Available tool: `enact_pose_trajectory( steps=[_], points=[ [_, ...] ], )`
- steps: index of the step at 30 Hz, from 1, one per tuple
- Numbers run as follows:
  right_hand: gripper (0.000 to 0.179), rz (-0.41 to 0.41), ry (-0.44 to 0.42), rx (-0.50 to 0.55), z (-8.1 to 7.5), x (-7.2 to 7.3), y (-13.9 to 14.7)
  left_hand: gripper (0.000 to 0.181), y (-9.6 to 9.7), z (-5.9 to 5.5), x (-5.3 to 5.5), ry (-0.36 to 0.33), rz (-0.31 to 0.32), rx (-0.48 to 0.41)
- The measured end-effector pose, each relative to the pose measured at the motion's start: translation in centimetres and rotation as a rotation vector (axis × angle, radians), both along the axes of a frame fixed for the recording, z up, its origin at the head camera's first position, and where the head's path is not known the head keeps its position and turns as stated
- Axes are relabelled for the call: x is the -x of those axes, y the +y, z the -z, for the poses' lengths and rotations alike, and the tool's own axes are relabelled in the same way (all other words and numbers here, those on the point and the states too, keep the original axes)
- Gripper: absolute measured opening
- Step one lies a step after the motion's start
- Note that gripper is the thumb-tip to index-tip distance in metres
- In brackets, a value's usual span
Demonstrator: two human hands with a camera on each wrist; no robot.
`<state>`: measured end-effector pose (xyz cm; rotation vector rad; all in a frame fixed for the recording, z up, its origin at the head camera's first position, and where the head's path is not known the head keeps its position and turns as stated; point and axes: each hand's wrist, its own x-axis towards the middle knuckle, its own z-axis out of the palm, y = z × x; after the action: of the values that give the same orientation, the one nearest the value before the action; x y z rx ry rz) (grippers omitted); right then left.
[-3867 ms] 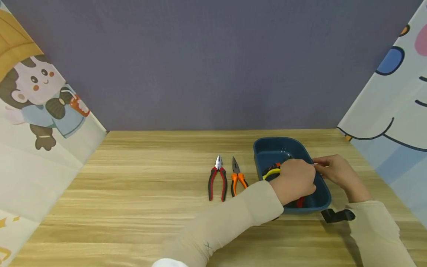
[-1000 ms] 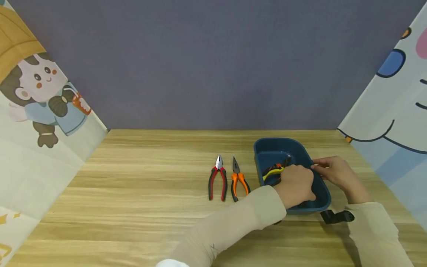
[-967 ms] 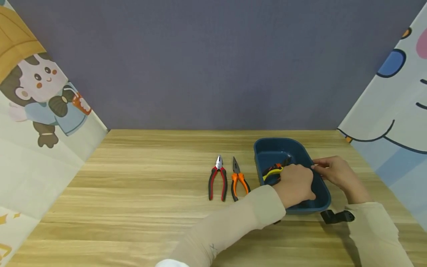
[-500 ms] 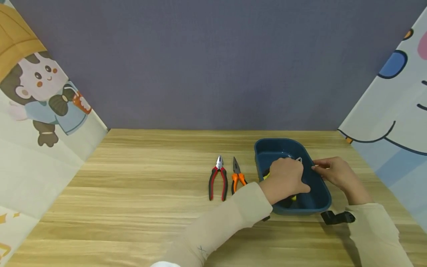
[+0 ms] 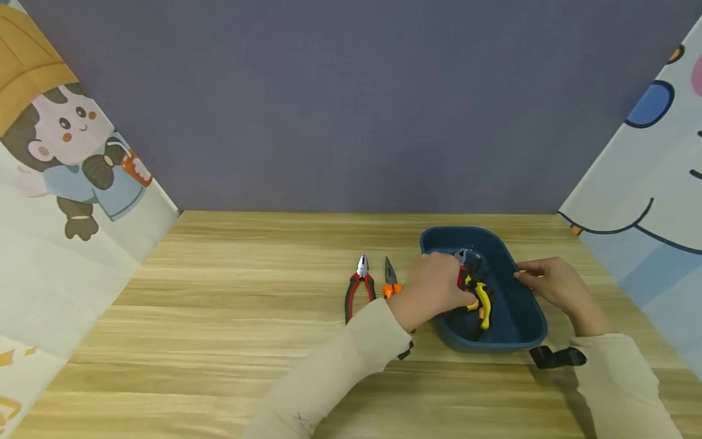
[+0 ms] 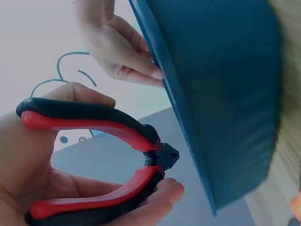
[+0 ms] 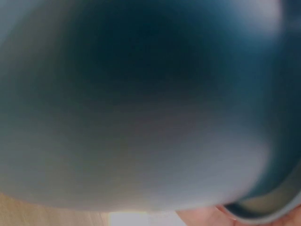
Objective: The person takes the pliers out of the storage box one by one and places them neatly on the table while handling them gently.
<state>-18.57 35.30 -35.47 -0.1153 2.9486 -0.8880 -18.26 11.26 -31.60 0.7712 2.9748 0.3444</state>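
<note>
My left hand (image 5: 433,283) is over the left side of a dark blue plastic bin (image 5: 529,305). In the left wrist view, its fingers and thumb hold red-and-black diagonal cutters (image 6: 101,125) by spread handles, just outside the bin rim. Yellow-handled pliers (image 5: 484,305) lie inside the bin among other dark tools, partly covered by that hand. My right hand (image 5: 554,286) pinches the bin's right rim between thumb and fingers. A blurred bin wall (image 7: 141,94) fills most of the right wrist view.
Left of the bin, red-and-black combination pliers (image 5: 361,283) and orange-handled needle-nose pliers (image 5: 390,283) lie on the wooden table (image 5: 219,305), both partly behind the left arm. A grey panel (image 5: 351,110) stands at the back, with printed panels on both sides.
My left hand has moved left from the bin's middle to its left rim, lifting the diagonal cutters. The yellow-handled pliers are uncovered, lying at a different angle. The right hand stays on the rim.
</note>
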Motion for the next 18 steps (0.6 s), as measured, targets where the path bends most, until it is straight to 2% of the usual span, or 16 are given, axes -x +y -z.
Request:
enact_pose_trajectory(
  steps=[6,18],
  points=[
    [0.040,0.001,0.004,-0.007,0.0,0.0,-0.1,0.057,-2.4,0.2,0.3,-0.048,-0.034,-0.034],
    [0.041,0.006,0.006,-0.018,0.1,0.1,0.0,0.057,-6.7,0.7,0.6,-0.075,-0.023,-0.166]
  ],
)
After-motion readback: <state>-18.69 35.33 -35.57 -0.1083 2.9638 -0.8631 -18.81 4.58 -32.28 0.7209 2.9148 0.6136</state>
